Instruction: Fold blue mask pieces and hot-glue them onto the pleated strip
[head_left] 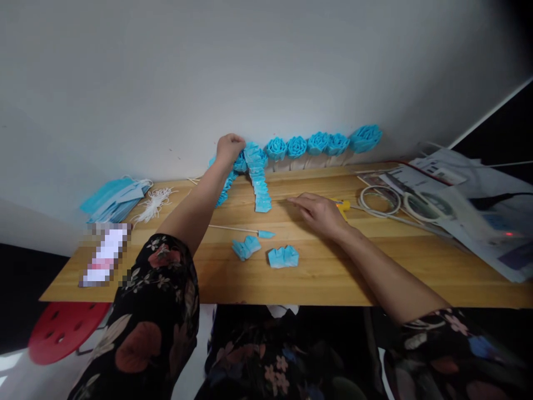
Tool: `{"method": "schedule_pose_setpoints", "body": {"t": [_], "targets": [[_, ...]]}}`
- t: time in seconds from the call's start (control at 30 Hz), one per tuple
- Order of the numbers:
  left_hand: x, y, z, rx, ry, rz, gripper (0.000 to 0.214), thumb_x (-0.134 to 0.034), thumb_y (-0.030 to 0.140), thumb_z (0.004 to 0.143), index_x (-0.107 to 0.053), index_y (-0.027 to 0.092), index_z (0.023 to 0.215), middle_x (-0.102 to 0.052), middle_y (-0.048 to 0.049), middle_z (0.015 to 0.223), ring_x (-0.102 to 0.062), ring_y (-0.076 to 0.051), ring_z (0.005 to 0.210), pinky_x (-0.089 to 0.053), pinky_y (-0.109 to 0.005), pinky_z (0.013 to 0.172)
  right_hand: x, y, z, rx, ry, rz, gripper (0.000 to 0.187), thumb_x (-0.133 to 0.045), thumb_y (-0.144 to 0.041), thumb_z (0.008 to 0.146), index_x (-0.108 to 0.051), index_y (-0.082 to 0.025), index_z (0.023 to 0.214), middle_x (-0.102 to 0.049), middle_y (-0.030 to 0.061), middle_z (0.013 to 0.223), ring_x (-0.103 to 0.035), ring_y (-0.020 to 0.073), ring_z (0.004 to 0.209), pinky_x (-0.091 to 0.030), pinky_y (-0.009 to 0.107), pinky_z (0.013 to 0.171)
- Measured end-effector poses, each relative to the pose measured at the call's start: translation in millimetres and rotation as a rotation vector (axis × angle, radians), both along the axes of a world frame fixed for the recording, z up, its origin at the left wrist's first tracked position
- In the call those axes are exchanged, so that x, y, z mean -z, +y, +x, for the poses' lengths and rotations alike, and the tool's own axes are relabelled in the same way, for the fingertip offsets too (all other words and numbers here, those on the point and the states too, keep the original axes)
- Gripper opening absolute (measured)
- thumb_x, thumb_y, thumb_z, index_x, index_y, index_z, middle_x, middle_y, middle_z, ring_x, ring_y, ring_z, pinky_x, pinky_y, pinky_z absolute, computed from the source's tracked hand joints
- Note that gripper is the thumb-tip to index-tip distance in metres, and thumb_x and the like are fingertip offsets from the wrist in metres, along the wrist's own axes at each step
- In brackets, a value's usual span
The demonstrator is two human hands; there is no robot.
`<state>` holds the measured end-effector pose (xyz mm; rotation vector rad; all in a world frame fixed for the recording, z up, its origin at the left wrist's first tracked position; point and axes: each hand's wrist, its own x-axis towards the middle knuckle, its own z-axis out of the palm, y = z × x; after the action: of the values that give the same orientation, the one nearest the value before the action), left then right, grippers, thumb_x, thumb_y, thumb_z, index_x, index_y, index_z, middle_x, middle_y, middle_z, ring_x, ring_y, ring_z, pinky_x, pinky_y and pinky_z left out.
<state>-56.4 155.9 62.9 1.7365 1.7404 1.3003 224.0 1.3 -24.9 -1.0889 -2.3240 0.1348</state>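
My left hand [230,149] is closed in a pinch at the top of a pile of pleated light-blue strips [259,183], against the wall. One strip hangs from the pile onto the wooden table. My right hand [315,212] hovers over the table's middle, its fingers stretched out to the left and nothing visible in them. Behind it, a yellow tool like a glue gun [343,208] is mostly hidden. Between my arms lie a thin stick with a blue-wrapped tip [266,234], a crumpled blue piece [246,248] and a second folded blue piece [283,256].
Several blue rosettes on sticks [297,147] lean along the wall. At left are blue face masks [119,199], white ear-loop cords [155,203] and a blurred phone-like object [106,254]. Tape rolls [380,200], scissors [416,197] and papers [506,261] crowd the right. A red stool [66,330] stands below.
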Motion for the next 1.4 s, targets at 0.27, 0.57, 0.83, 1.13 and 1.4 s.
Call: {"method": "schedule_pose_setpoints", "body": {"t": [0.27,0.57,0.83,1.13,1.4], "targets": [[-9.5,-11,6,0.032,-0.105,-0.009,0.006,-0.061,0.014,0.076,-0.058,0.019,0.073,-0.06,-0.0013,0.069,-0.055,-0.015,0.077,-0.042,-0.024,0.064,-2.4,0,-1,0.015,-0.032,-0.015,0.043,-0.051,-0.012,0.097,-0.074,-0.025,0.13,-0.079,0.0085,0.114,-0.074,0.0253,0.101,-0.058,0.037,0.08],[-14.3,-34,0,0.02,-0.084,-0.008,0.004,-0.062,0.021,0.079,-0.06,0.019,0.077,-0.059,-0.0006,0.067,-0.055,-0.015,0.074,-0.039,-0.024,0.064,-2.3,0,-2,0.009,-0.145,0.071,0.04,-0.049,-0.015,0.099,-0.073,-0.023,0.131,-0.079,0.0081,0.112,-0.074,0.0234,0.098,-0.053,0.032,0.074],[-10.6,-81,-9,0.061,-0.004,0.053,0.012,-0.057,0.022,0.089,-0.063,0.019,0.079,-0.059,-0.0009,0.069,-0.055,-0.015,0.073,-0.041,-0.025,0.066,-0.3,0,-1,-0.003,-0.195,0.105,0.041,-0.051,-0.015,0.097,-0.072,-0.025,0.131,-0.079,0.0075,0.114,-0.074,0.0234,0.096,-0.051,0.032,0.07],[27.6,-149,-12,0.474,0.444,-0.054,0.023,-0.055,0.029,0.093,-0.074,0.019,0.086,-0.076,-0.004,0.087,-0.065,-0.019,0.08,-0.043,-0.029,0.071,1.1,-2,-4,-0.024,-0.205,0.09,0.04,-0.051,-0.014,0.097,-0.072,-0.024,0.13,-0.079,0.007,0.12,-0.073,0.0226,0.098,-0.051,0.032,0.072],[61.7,-140,-25,0.539,0.601,-0.207,0.029,-0.054,0.026,0.093,-0.081,0.022,0.103,-0.081,-0.0064,0.113,-0.074,-0.025,0.106,-0.053,-0.031,0.088,-0.6,-3,-7,-0.045,-0.254,0.05,0.043,-0.053,-0.012,0.095,-0.072,-0.023,0.132,-0.08,0.007,0.116,-0.074,0.0213,0.097,-0.051,0.03,0.072]]}}
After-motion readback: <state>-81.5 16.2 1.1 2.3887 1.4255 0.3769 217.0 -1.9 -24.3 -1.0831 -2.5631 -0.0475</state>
